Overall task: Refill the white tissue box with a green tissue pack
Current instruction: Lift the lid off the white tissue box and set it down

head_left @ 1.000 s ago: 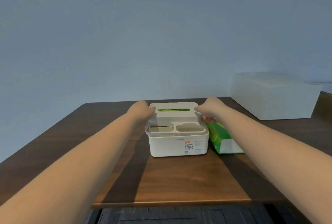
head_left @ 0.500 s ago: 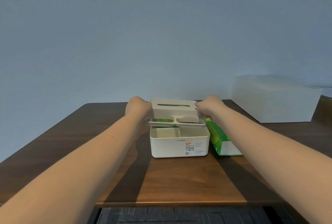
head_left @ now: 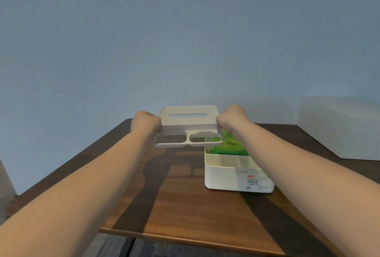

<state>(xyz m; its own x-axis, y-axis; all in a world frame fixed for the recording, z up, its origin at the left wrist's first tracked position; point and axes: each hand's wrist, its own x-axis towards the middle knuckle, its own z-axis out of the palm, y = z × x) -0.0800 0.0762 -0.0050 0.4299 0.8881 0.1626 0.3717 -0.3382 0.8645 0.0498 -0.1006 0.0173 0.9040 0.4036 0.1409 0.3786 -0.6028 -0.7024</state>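
The white lid (head_left: pixel 188 125) of the tissue box, with a slot and two cut-outs, hangs in the air above the table, left of the box. My left hand (head_left: pixel 145 122) grips its left edge and my right hand (head_left: pixel 232 118) grips its right edge. The white tissue box base (head_left: pixel 236 177) stands uncovered on the wooden table at centre right. A green tissue pack (head_left: pixel 228 144) shows at the back of the base, partly hidden by my right forearm; I cannot tell whether it lies inside the box or behind it.
The dark wooden table (head_left: pixel 185 205) has its front edge near the bottom of the view. A large white box (head_left: pixel 339 127) stands at the back right against the pale blue wall. Dark flooring shows below the table edge.
Both hands have lifted the lid off the box base and carried it up and to the left. The view has swung left, so the base now sits at the right.
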